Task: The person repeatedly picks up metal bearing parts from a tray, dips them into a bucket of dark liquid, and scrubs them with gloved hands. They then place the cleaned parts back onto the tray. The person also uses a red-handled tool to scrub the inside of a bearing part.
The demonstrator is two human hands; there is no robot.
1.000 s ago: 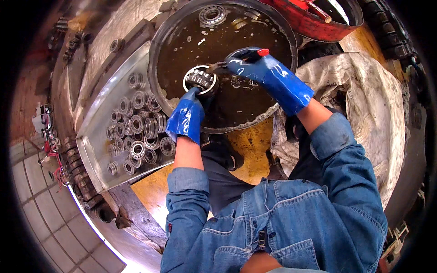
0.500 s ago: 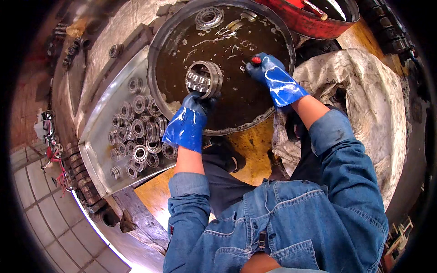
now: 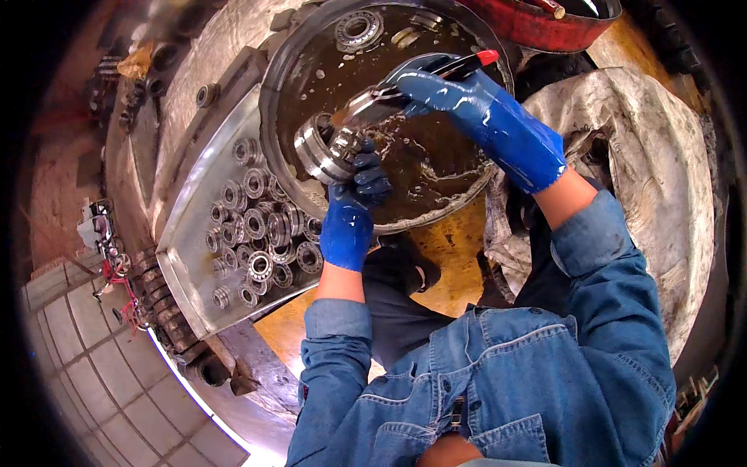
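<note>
My left hand [image 3: 359, 187], in a blue rubber glove, is closed around a large roller bearing [image 3: 315, 156] above a round basin of dark liquid [image 3: 268, 128]. The bearing is tilted, with its rollers showing inside the outer ring. In my right hand [image 3: 447, 89], gloved alike, is a paintbrush [image 3: 373, 105] with a red handle tip. Its bristles reach to the upper edge of the bearing; whether they touch is hard to tell. At the far side of the basin lies another bearing [image 3: 359, 31], beside smaller ring-shaped parts [image 3: 406, 37] in the liquid.
Left of the basin, a metal tray [image 3: 180, 272] holds several smaller bearings [image 3: 261, 266]. A red tub [image 3: 537, 29] stands at the far right. Stained cloth [image 3: 654, 171] covers the area to my right. A single bearing [image 3: 207, 95] sits beyond the tray.
My right hand has brought the brush up from the liquid and leftward to the bearing. My left hand has tilted the bearing and shifted it slightly. The view has moved a little.
</note>
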